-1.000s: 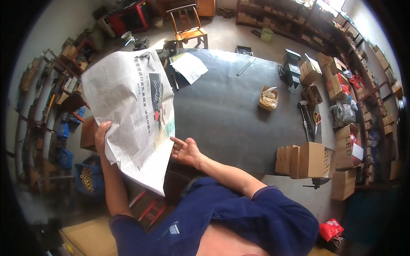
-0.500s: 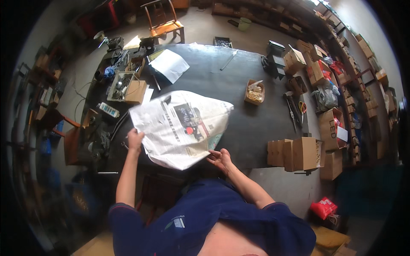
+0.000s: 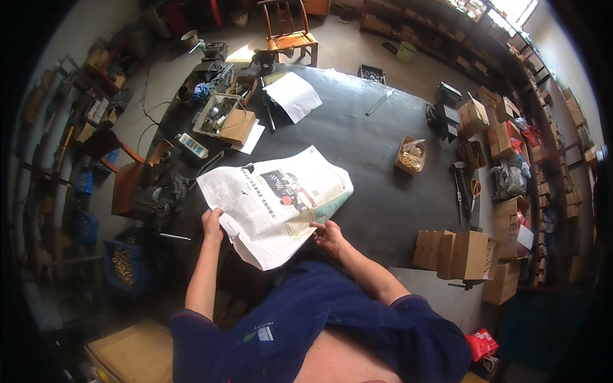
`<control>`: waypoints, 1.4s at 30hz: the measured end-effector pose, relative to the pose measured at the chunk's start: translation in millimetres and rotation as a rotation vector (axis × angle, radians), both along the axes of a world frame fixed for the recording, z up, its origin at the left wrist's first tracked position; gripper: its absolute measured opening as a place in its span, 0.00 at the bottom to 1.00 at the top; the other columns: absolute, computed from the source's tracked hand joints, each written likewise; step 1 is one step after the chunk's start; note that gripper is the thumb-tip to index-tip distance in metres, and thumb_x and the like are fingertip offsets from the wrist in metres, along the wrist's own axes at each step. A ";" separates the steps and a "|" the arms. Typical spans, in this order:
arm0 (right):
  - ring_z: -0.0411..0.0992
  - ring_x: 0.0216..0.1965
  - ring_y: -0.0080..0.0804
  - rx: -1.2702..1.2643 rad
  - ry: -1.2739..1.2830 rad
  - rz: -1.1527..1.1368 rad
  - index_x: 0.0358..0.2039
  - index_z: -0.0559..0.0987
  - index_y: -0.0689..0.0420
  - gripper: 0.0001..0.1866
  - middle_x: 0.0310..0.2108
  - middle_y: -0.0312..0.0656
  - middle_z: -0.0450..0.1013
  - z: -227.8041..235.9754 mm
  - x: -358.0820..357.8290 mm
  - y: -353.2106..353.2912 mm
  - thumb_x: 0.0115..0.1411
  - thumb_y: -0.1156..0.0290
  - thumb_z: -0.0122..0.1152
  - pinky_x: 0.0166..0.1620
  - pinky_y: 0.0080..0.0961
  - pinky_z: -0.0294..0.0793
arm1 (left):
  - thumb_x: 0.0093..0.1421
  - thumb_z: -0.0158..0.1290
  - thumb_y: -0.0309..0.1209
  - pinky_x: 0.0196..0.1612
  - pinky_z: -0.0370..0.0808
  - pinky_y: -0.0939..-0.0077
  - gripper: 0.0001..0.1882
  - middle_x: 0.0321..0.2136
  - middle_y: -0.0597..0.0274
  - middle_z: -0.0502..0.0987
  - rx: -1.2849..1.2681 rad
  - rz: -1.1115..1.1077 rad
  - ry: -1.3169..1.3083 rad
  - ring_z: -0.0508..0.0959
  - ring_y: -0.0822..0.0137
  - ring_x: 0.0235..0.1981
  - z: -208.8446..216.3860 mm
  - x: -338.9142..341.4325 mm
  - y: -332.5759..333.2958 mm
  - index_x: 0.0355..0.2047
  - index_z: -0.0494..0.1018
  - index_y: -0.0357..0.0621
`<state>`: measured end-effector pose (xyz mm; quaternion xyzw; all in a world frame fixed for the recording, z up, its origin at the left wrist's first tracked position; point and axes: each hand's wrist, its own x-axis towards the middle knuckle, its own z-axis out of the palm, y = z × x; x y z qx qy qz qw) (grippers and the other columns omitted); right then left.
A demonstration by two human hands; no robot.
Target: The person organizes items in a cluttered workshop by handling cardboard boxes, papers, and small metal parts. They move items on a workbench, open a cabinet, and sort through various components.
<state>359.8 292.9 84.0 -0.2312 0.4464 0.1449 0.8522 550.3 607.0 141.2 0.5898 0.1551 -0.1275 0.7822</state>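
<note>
1. We judge the step in hand to be laying a wide sheet of printed newspaper [image 3: 278,204] flat on the dark round worktop [image 3: 377,159].
2. Our left hand [image 3: 212,225] grips the sheet's left edge, its fingers curled around the paper.
3. Our right hand [image 3: 329,234] presses on the near right edge; whether its fingers are spread or together, we cannot tell.
4. The next move, as we judge it, calls for smoothing the sheet outward while one hand pins it.
5. The newspaper looks creased and slightly buckled, white with dark text, a dark picture and a greenish right edge.
6. It lies at the worktop's near side, its near corner overhanging toward us.
</note>
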 end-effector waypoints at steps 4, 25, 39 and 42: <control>0.65 0.27 0.31 -0.168 -0.155 -0.182 0.36 0.72 0.70 0.23 0.29 0.47 0.70 11.4 5.2 -12.1 0.54 0.64 0.35 0.30 0.25 0.68 | 0.43 0.44 0.19 0.35 0.67 0.79 0.08 0.27 0.61 0.72 0.026 0.057 -0.034 0.71 0.69 0.28 21.1 -11.4 13.9 0.25 0.69 0.35; 0.58 0.52 0.49 -0.051 -0.040 -0.283 0.42 0.72 0.60 0.21 0.47 0.51 0.62 21.5 -18.0 -29.0 0.53 0.64 0.37 0.52 0.50 0.59 | 0.41 0.44 0.20 0.15 0.66 0.78 0.05 0.19 0.64 0.68 0.329 -0.330 0.403 0.70 0.70 0.19 -73.6 -51.5 32.9 0.22 0.68 0.38; 0.70 0.30 0.33 -0.587 0.103 -0.278 0.24 0.76 0.66 0.09 0.28 0.44 0.73 14.3 17.3 -31.2 0.39 0.77 0.54 0.38 0.25 0.69 | 0.42 0.43 0.18 0.28 0.63 0.82 0.06 0.20 0.69 0.67 0.080 -0.047 0.070 0.66 0.77 0.23 -45.1 -44.3 37.5 0.22 0.67 0.39; 0.67 0.40 0.43 -0.228 0.024 -0.293 0.27 0.75 0.63 0.12 0.36 0.49 0.69 -6.0 0.0 -46.9 0.46 0.71 0.45 0.43 0.42 0.68 | 0.41 0.46 0.20 0.27 0.63 0.81 0.04 0.19 0.68 0.68 0.338 -0.157 0.154 0.66 0.76 0.22 -65.5 -58.8 22.6 0.21 0.67 0.38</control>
